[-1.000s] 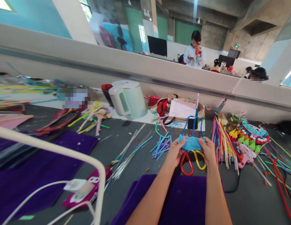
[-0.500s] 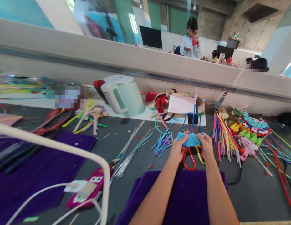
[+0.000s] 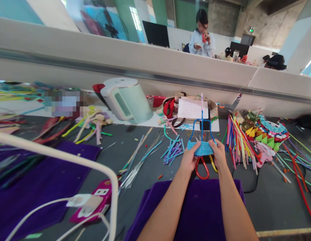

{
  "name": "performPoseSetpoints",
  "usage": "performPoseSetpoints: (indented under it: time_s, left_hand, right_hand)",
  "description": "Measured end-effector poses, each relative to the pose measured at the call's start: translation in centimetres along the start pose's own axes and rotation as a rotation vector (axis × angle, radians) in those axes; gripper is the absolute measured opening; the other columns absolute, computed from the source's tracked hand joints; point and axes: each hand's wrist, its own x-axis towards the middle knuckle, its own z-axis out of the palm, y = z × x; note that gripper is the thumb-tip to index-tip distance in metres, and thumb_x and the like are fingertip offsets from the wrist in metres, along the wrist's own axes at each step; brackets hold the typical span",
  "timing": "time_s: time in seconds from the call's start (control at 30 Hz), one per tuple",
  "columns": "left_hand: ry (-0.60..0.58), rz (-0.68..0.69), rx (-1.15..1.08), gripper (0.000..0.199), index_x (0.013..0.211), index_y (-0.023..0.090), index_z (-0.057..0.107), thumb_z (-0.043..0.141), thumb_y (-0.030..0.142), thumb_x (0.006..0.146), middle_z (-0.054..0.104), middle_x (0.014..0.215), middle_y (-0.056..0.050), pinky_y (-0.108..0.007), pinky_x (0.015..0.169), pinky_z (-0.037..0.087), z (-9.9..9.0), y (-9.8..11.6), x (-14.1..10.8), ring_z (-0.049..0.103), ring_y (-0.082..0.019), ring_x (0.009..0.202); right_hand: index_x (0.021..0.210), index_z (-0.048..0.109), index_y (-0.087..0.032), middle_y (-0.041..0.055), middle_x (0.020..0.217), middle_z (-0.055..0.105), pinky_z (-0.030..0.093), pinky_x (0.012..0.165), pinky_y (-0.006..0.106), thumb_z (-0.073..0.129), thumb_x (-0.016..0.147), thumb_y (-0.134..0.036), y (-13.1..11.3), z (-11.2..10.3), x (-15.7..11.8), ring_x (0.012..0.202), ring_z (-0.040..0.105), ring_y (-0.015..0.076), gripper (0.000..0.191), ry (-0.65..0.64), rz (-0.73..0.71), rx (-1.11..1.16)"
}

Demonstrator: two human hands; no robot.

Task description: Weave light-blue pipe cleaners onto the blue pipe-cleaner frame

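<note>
Both hands hold a small craft piece, a light blue panel point(image 3: 203, 148) of what look like pipe cleaners laid side by side. A dark blue twisted frame point(image 3: 202, 129) rises from it, with a pale purple tip at the top. My left hand point(image 3: 190, 157) pinches the panel's left end, thumb on the front. At its right end my right hand point(image 3: 219, 154) grips in the same way. Beneath the panel, a red handle loop point(image 3: 202, 169) and a yellow handle point(image 3: 214, 164) show on the table; pointed metal tips stick out above the panel.
Left of the hands lie cut blue and purple pieces point(image 3: 173, 150) and thin wires point(image 3: 134, 175). Colourful pipe cleaners point(image 3: 237, 142) are bundled on the right. An electric kettle point(image 3: 127, 100) stands behind. A purple cloth point(image 3: 198, 207) is under my forearms. A white tube point(image 3: 70, 155) crosses the left foreground.
The view has shifted slightly, so the background sits a little higher and further left. Both hands keep the same hold on the panel, which looks a little flatter to the camera.
</note>
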Motion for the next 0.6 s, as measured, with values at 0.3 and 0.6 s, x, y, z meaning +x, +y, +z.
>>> performPoseSetpoints:
  time_s: [0.3,0.6]
  left_hand:
    - [0.004,0.048,0.03,0.03,0.084,0.012,0.066,0.08,0.018,0.059,0.073,0.073,-0.007,-0.034,0.073,0.057,0.0,0.4,-0.1,0.07,-0.022,0.07]
    - [0.096,0.171,0.078,0.039,0.085,0.011,0.069,0.085,0.024,0.052,0.073,0.076,-0.007,-0.034,0.072,0.057,-0.2,0.6,0.1,0.07,-0.022,0.072]
  right_hand:
    - [0.069,0.063,-0.015,-0.0028,0.056,0.055,0.04,0.052,0.021,0.073,0.066,-0.046,-0.3,0.0,0.1,0.05,0.046,0.0083,0.034,-0.031,0.069,0.022]
    - [0.074,0.066,-0.015,-0.0014,0.06,0.058,0.04,0.047,0.02,0.07,0.067,-0.044,0.9,-1.2,0.9,0.052,0.049,0.0099,0.031,0.03,-0.037,-0.17]
